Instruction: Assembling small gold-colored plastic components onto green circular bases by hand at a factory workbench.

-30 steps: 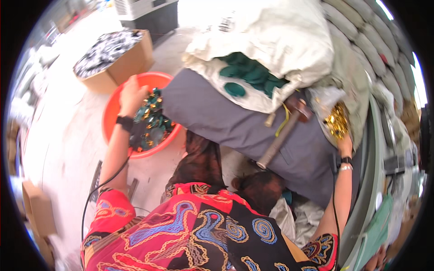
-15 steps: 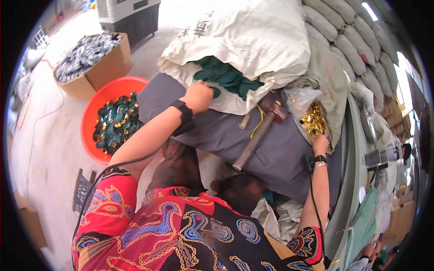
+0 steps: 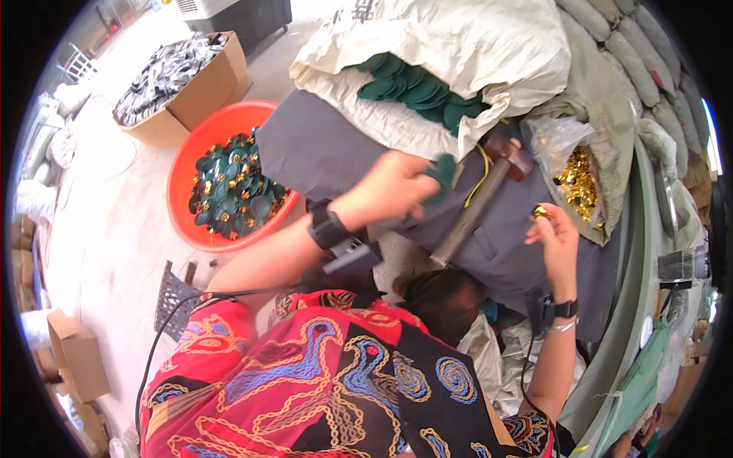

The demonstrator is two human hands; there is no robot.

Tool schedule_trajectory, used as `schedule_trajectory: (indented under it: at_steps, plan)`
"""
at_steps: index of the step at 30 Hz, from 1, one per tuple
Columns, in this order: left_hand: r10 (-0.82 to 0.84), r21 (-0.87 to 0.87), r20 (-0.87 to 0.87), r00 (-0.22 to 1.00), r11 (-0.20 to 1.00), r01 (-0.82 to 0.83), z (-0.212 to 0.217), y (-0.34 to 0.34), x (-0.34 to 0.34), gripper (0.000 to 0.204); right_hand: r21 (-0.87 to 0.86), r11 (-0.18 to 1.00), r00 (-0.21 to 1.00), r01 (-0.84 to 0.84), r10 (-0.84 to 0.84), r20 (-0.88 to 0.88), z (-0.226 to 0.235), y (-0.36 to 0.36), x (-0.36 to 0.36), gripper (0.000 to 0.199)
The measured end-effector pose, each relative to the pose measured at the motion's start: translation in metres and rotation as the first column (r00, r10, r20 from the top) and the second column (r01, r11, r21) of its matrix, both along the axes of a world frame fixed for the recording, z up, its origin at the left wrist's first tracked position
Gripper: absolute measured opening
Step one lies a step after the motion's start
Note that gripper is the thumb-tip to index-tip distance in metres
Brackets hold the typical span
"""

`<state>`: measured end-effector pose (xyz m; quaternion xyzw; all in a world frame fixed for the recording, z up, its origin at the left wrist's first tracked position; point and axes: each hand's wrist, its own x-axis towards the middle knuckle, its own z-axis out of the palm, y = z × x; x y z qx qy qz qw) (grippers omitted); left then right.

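My left hand (image 3: 392, 186) pinches a dark green disc (image 3: 443, 172) above the grey cloth (image 3: 305, 137); hand and disc are slightly blurred. Between the fingertips of my right hand (image 3: 557, 236) is a small shiny gold piece (image 3: 540, 212), its exact kind too small to make out. Several more green discs (image 3: 412, 84) lie in the mouth of a white woven sack (image 3: 458, 46) at the far side. Gold pieces (image 3: 579, 183) fill a clear plastic bag (image 3: 561, 137) just beyond my right hand. A hammer (image 3: 481, 195) with a wooden handle rests on the cloth between my hands.
An orange-red basin (image 3: 181, 206) on the left holds green discs with gold parts. Behind it stands a cardboard box (image 3: 183, 107) of grey-black pieces. Filled sacks (image 3: 634, 53) are stacked at the far right. A dark perforated plastic stool or crate (image 3: 174, 301) is at lower left.
My left hand has left the sack's mouth with a green disc, moving right and nearer. My right hand has drawn back from the gold pieces with one in its fingertips. The view has shifted.
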<state>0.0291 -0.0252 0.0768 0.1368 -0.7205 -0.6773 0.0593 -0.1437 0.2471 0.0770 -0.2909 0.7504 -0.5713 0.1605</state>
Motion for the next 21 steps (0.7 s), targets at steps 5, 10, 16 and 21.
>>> schedule_trajectory:
  at_steps: [5, 10, 16, 21]
  plan:
    - [-0.189, 0.233, 0.002, 0.982, 0.955, 0.184, 0.005, 0.052, 0.004, 0.015, -0.245, 0.94, 0.952, -0.236, 0.275, 0.136, 0.001, -0.043, 0.079, 0.027]
    - [-0.149, 0.22, -0.024, 0.989, 0.964, 0.15, 0.005, 0.054, 0.014, 0.016, -0.204, 0.953, 0.964, -0.224, 0.248, 0.1, -0.007, -0.042, 0.096, 0.027]
    - [-0.131, 0.159, -0.044, 0.99, 0.978, 0.136, -0.002, 0.056, 0.022, 0.014, 0.145, 0.968, 0.907, -0.206, 0.245, -0.342, 0.001, -0.051, 0.11, 0.032]
    - [-0.068, -0.022, -0.087, 0.994, 0.998, 0.066, -0.009, 0.059, 0.023, 0.011, 0.281, 0.944, 0.799, -0.173, 0.301, -0.52, 0.002, -0.058, 0.11, 0.03]
